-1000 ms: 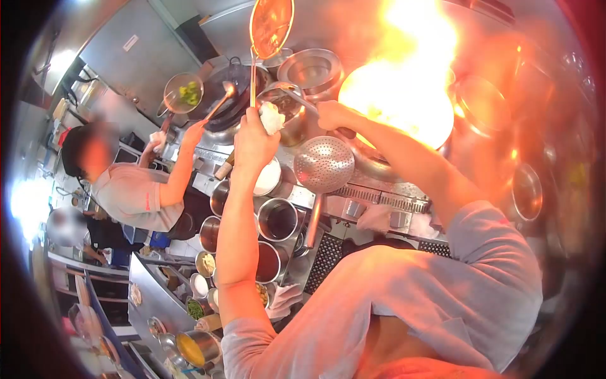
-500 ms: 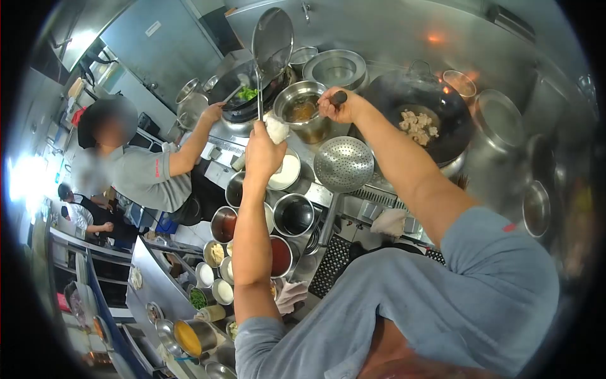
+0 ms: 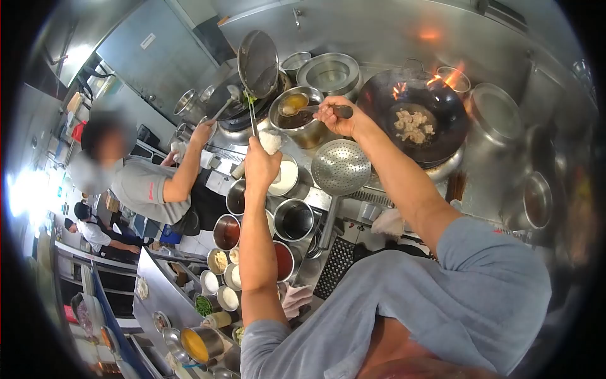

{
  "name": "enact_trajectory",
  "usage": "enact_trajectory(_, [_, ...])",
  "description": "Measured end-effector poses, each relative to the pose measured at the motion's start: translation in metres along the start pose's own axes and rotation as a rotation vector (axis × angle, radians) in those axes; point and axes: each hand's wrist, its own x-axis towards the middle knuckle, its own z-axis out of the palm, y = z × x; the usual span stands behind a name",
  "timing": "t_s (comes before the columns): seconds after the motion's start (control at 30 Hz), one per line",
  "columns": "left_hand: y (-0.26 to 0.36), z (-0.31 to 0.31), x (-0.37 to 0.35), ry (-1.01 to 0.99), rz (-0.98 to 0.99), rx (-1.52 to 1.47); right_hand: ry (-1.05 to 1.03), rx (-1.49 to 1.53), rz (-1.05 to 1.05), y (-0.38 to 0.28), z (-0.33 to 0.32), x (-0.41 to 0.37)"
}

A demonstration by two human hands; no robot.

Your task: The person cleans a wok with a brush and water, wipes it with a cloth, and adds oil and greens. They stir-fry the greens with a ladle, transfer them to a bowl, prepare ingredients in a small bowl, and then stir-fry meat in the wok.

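In my left hand (image 3: pixel 262 165) is the thin metal handle of a round, dark grey strainer (image 3: pixel 259 63), tilted up on its edge. A white cloth (image 3: pixel 270 143) is bunched between that hand and the handle. My right hand (image 3: pixel 338 117) grips a ladle (image 3: pixel 294 105) with a dark handle end; its bowl holds yellowish liquid over a steel pot (image 3: pixel 303 136) of brown liquid. To the right, browned meat pieces (image 3: pixel 414 126) lie in a black wok (image 3: pixel 385 95), and flames (image 3: pixel 451 77) show at its far rim. A perforated skimmer (image 3: pixel 341 167) rests below my right forearm.
At the left, a co-worker in a grey shirt (image 3: pixel 148 189) holds a utensil over another wok (image 3: pixel 221 107). Several containers of sauces and seasonings, including a red sauce (image 3: pixel 283 260), stand beneath my left arm. A lidded-looking steel pot (image 3: pixel 329 72) sits behind.
The ladle's bowl now shows above the pot with liquid in it. The strainer has lowered and shifted left in view. Flames have grown at the wok's far rim.
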Motion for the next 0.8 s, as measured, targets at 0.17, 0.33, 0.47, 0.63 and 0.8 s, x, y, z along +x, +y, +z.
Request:
enact_trajectory(0.17, [-0.002,0.017,0.0,0.07,-0.039,-0.09,-0.035,-0.034,-0.061,-0.013,0.013,-0.026])
enact_trajectory(0.33, [-0.019,0.044,0.002,-0.008,-0.163,-0.68,-0.033,0.186,-0.161,-0.019,0.006,-0.071])
enact_trajectory(0.47, [-0.006,0.062,-0.019,-0.117,-0.399,-0.931,-0.03,0.167,-0.255,-0.013,-0.013,-0.125])
enact_trajectory(0.63, [-0.03,0.107,-0.025,-0.246,-0.474,-1.172,0.052,0.084,-0.365,-0.006,-0.041,-0.203])
enact_trajectory(0.8, [-0.031,0.092,-0.008,-0.054,-0.049,-0.43,0.442,-0.344,-0.444,-0.002,-0.076,-0.271])
